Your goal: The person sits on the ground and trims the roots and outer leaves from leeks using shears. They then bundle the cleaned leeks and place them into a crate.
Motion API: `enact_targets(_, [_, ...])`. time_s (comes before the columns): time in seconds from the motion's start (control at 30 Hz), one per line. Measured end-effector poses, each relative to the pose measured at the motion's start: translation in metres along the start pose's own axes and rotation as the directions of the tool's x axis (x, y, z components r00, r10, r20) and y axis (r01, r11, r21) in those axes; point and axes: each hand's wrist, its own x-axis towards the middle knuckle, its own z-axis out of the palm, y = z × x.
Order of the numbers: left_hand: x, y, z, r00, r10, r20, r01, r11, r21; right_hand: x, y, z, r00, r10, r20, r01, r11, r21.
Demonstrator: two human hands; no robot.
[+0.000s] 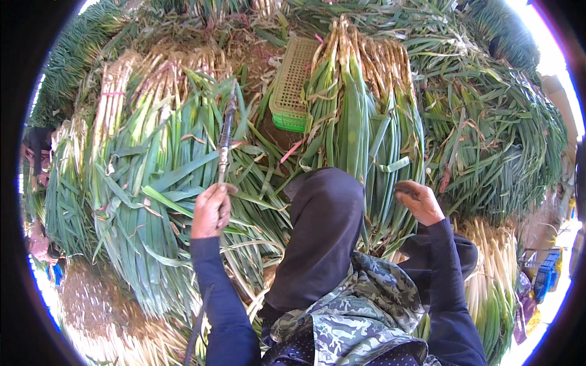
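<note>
My left hand [212, 210] is closed around a slim metal wand [224, 130], which points up and away from me over the leaves. Beneath it spreads a thick pile of long green onions [155, 196], roots toward the far side. My right hand [419, 201] is raised beside my knee with its fingers curled in, and I see nothing in it. Close to that hand lies another bunch of green onions [357, 110], with soil-stained stalks at the far end and leaves running toward me. Part of the right palm is hidden.
Between the piles stands a plastic crate [293, 75], yellowish above and green below. More onions [494, 137] are heaped at the right. Pale-stalked onions [490, 265] lie beside my right arm. A dark hose [199, 322] passes by my left arm. Part of another person [39, 151] shows far left.
</note>
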Motion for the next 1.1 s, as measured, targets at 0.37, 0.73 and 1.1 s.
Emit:
enact_targets(0.37, [-0.067,0.05,0.123,0.823,-0.021,0.567,-0.139,0.962,0.237,0.044,-0.14,0.085,0.845,-0.512,-0.156,0.382,0.373,0.846])
enact_targets(0.73, [-0.098,0.027,0.062,0.788,-0.128,0.603,-0.173,0.893,0.416,0.041,-0.147,0.071,0.818,-0.431,-0.381,0.363,-0.128,0.923])
enact_targets(1.1, [-0.148,0.05,-0.119,0.954,0.276,-0.115,-0.21,0.893,0.397,0.055,-0.091,-0.006,0.79,-0.109,-0.603,0.612,0.09,0.786])
